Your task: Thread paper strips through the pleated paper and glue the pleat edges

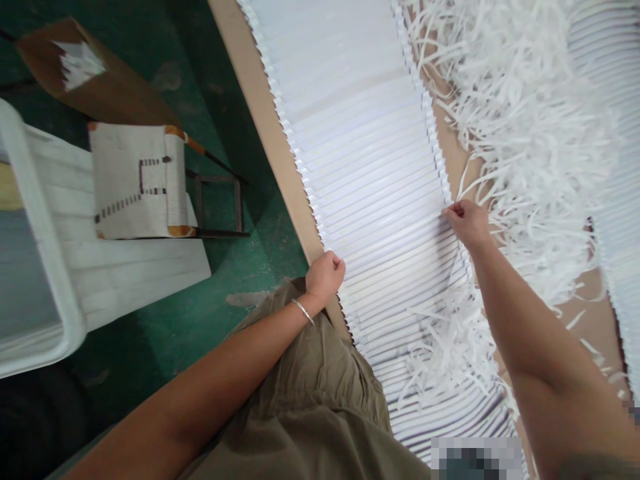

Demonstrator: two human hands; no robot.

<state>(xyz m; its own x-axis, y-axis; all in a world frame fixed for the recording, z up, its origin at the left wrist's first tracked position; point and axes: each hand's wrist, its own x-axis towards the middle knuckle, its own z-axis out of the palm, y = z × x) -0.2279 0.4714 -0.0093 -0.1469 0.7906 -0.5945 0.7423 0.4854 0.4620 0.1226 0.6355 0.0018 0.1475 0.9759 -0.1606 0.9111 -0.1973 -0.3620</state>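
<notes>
A long row of overlapping white paper sheets [365,167] lies fanned out on a brown board [250,73]. My left hand [325,275] is closed at the row's left edge, pinching the end of a sheet. My right hand [466,221] is closed at the row's right edge, pinching the other end of what looks like the same sheet. A silver bracelet [303,311] circles my left wrist. Loose white paper strips [520,127] are heaped to the right of my right hand, and more strips [445,347] lie under my right forearm.
A second row of white sheets [615,133] runs down the far right. On the green floor at left stand a white plastic crate [35,253], a patterned sack [137,180] on a dark metal frame, and a brown cardboard piece [95,73].
</notes>
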